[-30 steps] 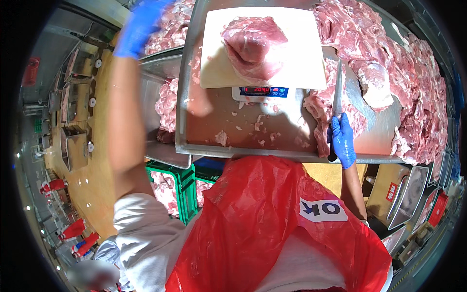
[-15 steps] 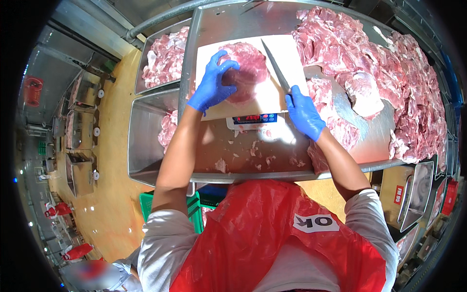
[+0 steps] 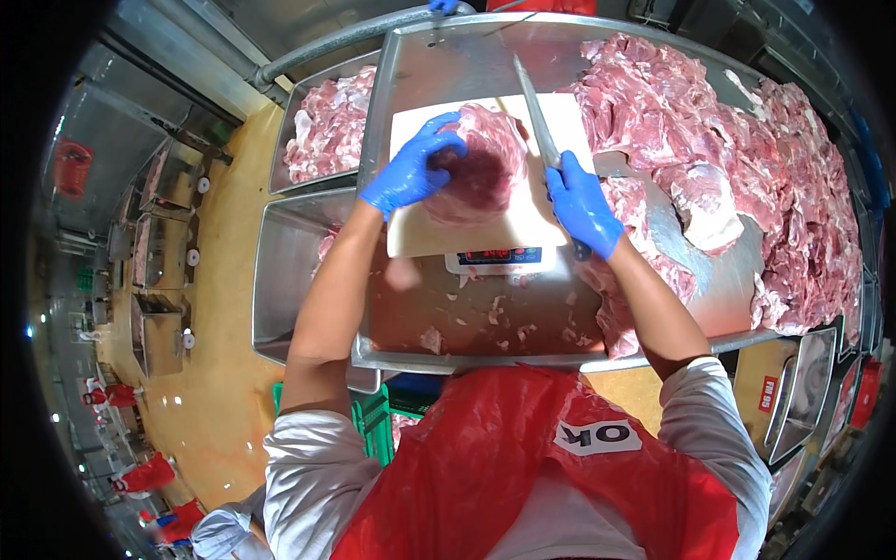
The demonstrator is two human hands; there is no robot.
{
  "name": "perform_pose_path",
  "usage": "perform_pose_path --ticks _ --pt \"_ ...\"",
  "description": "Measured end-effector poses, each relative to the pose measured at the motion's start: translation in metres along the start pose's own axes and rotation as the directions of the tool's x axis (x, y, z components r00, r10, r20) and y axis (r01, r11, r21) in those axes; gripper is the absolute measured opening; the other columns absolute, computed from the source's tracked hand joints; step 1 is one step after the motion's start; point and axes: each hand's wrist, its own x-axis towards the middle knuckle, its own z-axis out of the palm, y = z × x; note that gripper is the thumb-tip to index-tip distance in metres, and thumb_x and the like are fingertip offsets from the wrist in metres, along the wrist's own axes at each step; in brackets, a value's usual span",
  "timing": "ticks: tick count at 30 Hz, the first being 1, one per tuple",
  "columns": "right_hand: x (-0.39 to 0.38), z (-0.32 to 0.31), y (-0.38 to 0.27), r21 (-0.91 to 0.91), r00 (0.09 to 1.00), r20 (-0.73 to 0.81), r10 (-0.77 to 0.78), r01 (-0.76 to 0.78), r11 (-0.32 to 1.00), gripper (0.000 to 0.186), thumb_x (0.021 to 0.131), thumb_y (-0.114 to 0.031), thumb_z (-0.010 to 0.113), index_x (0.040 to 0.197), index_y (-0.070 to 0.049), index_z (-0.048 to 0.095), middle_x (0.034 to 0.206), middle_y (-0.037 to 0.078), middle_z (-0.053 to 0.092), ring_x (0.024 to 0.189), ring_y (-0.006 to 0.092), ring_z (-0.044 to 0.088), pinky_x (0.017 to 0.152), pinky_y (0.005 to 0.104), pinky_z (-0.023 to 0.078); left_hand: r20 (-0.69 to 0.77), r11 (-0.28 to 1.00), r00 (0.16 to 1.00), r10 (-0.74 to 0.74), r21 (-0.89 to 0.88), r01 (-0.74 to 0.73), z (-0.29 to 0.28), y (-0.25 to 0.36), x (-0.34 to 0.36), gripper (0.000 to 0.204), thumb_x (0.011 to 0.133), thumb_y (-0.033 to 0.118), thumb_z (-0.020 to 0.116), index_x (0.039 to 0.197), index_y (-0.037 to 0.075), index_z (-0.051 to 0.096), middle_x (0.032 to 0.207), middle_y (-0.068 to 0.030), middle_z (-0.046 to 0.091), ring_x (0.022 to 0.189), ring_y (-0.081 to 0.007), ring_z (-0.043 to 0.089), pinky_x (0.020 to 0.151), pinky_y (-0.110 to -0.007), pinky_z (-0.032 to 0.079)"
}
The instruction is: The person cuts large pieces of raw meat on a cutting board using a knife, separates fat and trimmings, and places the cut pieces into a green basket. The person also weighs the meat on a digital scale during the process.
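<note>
My left hand (image 3: 413, 170), in a blue glove, curls its fingers over the left side of a large pink meat piece (image 3: 485, 168). The meat rests on a white board (image 3: 415, 233), atop a small scale (image 3: 504, 263) with a lit display. My right hand (image 3: 581, 205), also gloved, grips a long knife (image 3: 534, 117) at the board's right side, blade pointing away from me and lying just beside the meat. Small scraps (image 3: 431, 338) lie on the steel tray (image 3: 401, 313) beneath.
Piled meat (image 3: 681, 121) covers the tray's right side. Left are bins of meat (image 3: 327, 131), (image 3: 289, 280) and a railing (image 3: 327, 45). Green crates (image 3: 373, 420) sit below. Wheeled carts (image 3: 159, 252) and co-workers in red aprons (image 3: 145, 476) are at far left.
My left hand came down from the upper left onto the meat. My right hand moved the knife leftward beside the meat. The board and tray appear lower in view.
</note>
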Motion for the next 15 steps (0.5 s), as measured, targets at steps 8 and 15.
perform_pose_path --ticks 8,15 --pt "-0.045 -0.004 0.014 0.311 0.961 0.083 0.266 -0.278 0.909 0.018 0.100 -0.020 0.050 0.096 -0.003 0.044 0.064 0.005 0.050 0.051 0.0126 0.049 0.046 0.0307 0.044 -0.404 0.818 0.805 -0.436 0.196 0.541 0.033 0.048 0.008 0.073 0.074 0.035 0.079 0.134 0.005 0.050 0.131 -0.0280 0.050 0.124 -0.0389 0.049 0.103 -0.045 0.041" --pt "-0.038 0.021 0.031 0.414 0.997 0.078 0.002 -0.035 0.910 0.014 0.099 -0.018 0.046 0.099 -0.004 0.045 0.065 0.010 0.054 0.053 0.0196 0.056 0.047 0.0337 0.042 -0.409 0.798 0.794 -0.450 0.214 0.563 0.061 0.036 0.013 0.063 0.061 0.022 0.077 0.120 0.018 0.056 0.133 -0.0299 0.040 0.124 -0.0494 0.041 0.104 -0.049 0.038"
